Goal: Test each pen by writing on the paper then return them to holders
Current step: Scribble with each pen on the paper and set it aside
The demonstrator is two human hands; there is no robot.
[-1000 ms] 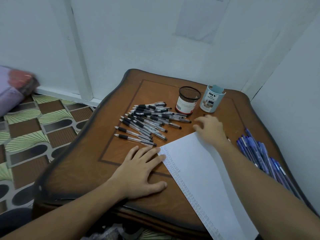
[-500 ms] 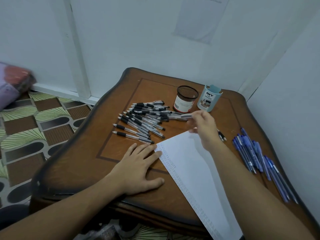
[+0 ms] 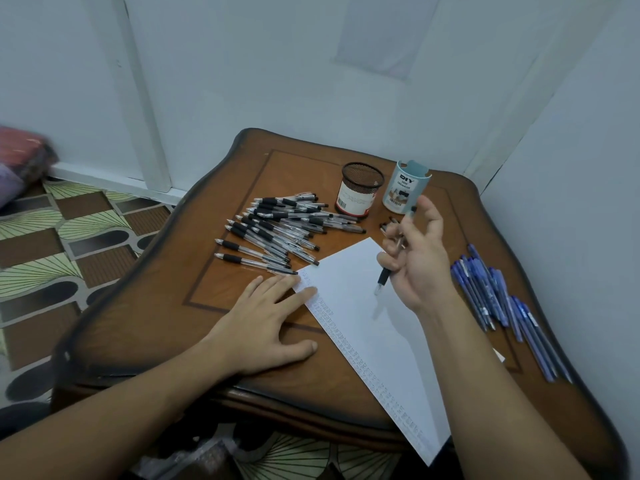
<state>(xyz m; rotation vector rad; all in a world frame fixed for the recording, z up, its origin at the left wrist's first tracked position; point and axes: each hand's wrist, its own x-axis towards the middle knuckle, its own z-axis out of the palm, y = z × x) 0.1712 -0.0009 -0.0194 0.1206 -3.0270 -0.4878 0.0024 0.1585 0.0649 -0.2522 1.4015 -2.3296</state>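
Counter [image 3: 221,292]: brown wood.
Left hand [image 3: 263,323]: flat, pinning paper [image 3: 360,327] steady.
Right hand [image 3: 419,265]: gripping pen [image 3: 383,279], tip down over paper, seemingly to write.

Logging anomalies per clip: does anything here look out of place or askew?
The paper lies diagonally and its near corner overhangs the table edge. A stray pen lies apart from the black pile, beside the blue holder. Nothing looks damaged.

Right grip [image 3: 420,268] holds pen [image 3: 383,281] above paper [image 3: 363,334] — left grip [image 3: 263,327] flat, fingertips on paper edge.
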